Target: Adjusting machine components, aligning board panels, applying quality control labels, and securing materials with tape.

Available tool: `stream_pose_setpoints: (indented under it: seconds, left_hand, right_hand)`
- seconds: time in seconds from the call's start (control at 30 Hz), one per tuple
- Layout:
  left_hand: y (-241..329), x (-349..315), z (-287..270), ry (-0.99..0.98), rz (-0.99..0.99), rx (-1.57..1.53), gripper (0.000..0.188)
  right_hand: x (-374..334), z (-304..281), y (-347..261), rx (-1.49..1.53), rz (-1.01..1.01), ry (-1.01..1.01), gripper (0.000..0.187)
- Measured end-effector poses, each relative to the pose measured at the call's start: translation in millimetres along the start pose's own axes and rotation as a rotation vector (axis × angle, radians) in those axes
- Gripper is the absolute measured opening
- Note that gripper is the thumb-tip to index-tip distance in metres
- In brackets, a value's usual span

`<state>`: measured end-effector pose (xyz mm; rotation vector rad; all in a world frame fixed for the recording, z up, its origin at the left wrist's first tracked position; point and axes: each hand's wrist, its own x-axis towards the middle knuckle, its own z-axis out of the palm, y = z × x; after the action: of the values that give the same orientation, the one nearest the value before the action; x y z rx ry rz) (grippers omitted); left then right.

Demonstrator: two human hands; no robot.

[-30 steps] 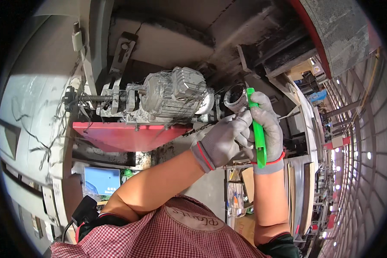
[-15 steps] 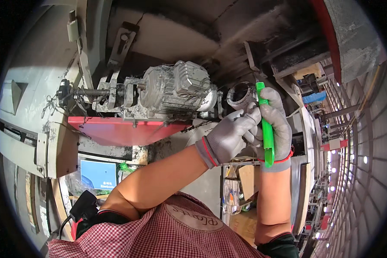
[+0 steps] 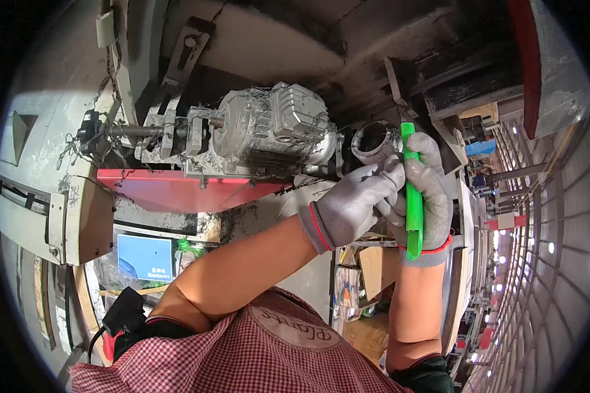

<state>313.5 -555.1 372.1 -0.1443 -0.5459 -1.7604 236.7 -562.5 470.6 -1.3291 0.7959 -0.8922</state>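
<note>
So in the head view, the right hand has its fingers and thumb wrapped around a green utility knife, clamped on the handle pretty snugly. The knife stands nearly upright in the picture, its thin metal tip poking out the top end, the handle running down along the palm to around the wrist. The left hand comes in from the side with its fingers curled and bunched right up against the right hand, just beside the handle; its fingertips are partly hidden there, so I honestly can't tell if they're pinching anything. Both hands wear gray work gloves with red trim at the cuffs. Just past the fingers is a round, open-ended metal ring, pretty grimy, and left of that sits a finned electric motor covered in dust, with a threaded rod farther left. Under the motor there's a red panel, then a lit screen lower down near the left forearm. There's also a red-and-white checked apron along the bottom, and a cardboard box between the forearms.
</note>
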Motion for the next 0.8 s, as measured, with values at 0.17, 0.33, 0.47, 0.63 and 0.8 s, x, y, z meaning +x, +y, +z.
stream_pose_setpoints:
  seconds: [0.17,0.33,0.47,0.63,0.8]
  left_hand:
    - [-2.4,0.8,-0.8,-0.018,0.006,-0.065,0.036]
    - [-4.9,-0.4,-5.9,-0.022,0.018,-0.113,0.026]
    - [-2.7,-2.6,0.0,0.014,0.023,-0.109,0.021]
    - [4.8,-6.0,19.4,0.012,-0.002,-0.056,0.011]
    - [3.0,0.4,19.7,0.045,-0.027,-0.094,0.009]
  right_hand:
    - [0.1,3.2,1.2,-0.003,-0.009,0.016,0.029]
    - [0.5,1.9,5.2,0.002,-0.02,0.022,0.029]
    - [-1.9,-1.6,2.9,-0.071,-0.026,0.027,0.029]
    - [-3.5,-6.3,-6.8,0.036,0.031,-0.048,0.031]
    - [1.9,-9.8,-6.3,-0.002,0.012,-0.011,0.031]
